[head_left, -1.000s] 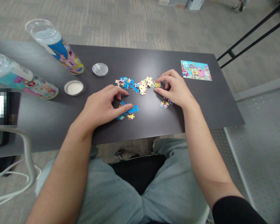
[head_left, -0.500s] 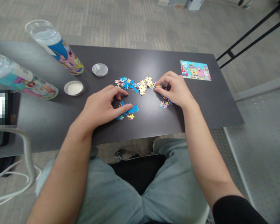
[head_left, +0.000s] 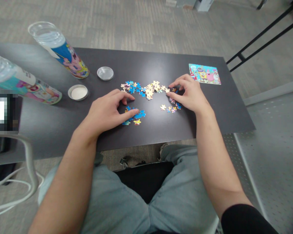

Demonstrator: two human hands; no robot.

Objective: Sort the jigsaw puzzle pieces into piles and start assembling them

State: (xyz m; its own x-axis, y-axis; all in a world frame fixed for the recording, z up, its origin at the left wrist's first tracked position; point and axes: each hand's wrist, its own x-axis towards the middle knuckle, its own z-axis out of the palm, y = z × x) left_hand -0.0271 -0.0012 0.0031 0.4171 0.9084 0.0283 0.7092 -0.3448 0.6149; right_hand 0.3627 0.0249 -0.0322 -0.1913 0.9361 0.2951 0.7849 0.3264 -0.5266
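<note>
My left hand (head_left: 108,110) rests on the table with thumb and fingers spread apart. Its thumb tip touches a group of blue puzzle pieces (head_left: 141,114), and part of that group is hidden under the hand. My right hand (head_left: 188,92) pinches a pale puzzle piece (head_left: 167,90) between thumb and index finger, at the right end of the middle heap. That heap holds cream, face-down puzzle pieces (head_left: 150,92) and blue puzzle pieces (head_left: 134,87) on its left. Below my right hand lie small multicoloured puzzle pieces (head_left: 171,109) and one lone cream piece (head_left: 163,107).
A picture card (head_left: 205,74) lies at the table's (head_left: 146,133) far right. On the left stand two clear-topped picture tubes, one blue (head_left: 70,58) and one teal (head_left: 36,86). Near them lie a clear lid (head_left: 105,73) and a white-lined lid (head_left: 78,93). A white cable (head_left: 30,159) hangs at left.
My right hand has shifted a little to the right. Cream pieces now show at the heap's right end, and a lone cream piece lies below it. My left hand has stayed still.
</note>
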